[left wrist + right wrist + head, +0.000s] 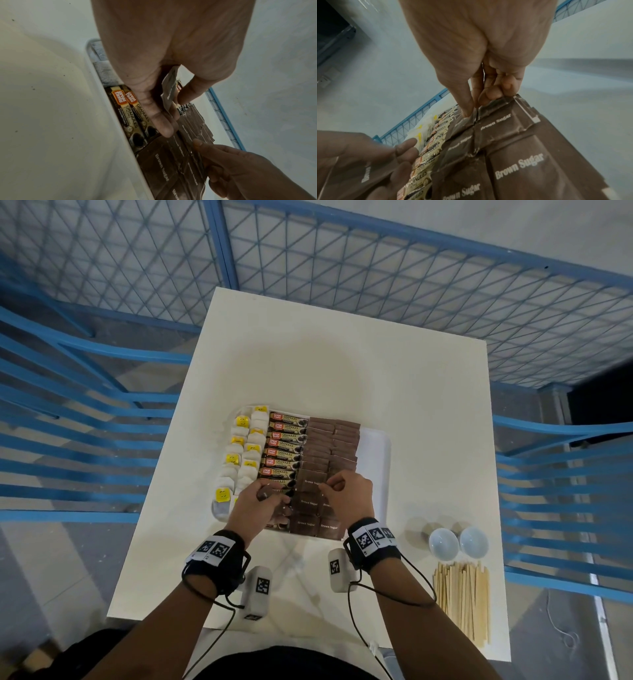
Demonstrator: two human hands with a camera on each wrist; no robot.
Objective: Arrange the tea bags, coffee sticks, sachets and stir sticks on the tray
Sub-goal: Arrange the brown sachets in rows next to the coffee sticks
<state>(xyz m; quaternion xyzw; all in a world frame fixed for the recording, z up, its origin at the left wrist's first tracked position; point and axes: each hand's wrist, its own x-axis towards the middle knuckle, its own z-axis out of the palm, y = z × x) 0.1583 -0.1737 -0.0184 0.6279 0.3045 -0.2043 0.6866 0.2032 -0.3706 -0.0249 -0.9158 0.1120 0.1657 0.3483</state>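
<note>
A white tray [376, 450] holds tea bags [244, 453] with yellow tags on its left, coffee sticks [287, 446] in a middle column, and brown sugar sachets [334, 440] in rows beside them. My left hand [270, 498] [173, 112] holds one loose brown sugar sachet [169, 92] [351, 175] between thumb and fingers, over the near coffee sticks [135, 119]. My right hand [328, 485] [473, 109] pinches the far edge of a sachet [496, 121] lying among the near rows. Wooden stir sticks [462, 601] lie on the table at the front right.
Two small white bowls [443, 543] stand just beyond the stir sticks. The right strip of the tray is bare. Blue railings [85, 440] run along both sides of the white table [342, 364], with a mesh fence behind it.
</note>
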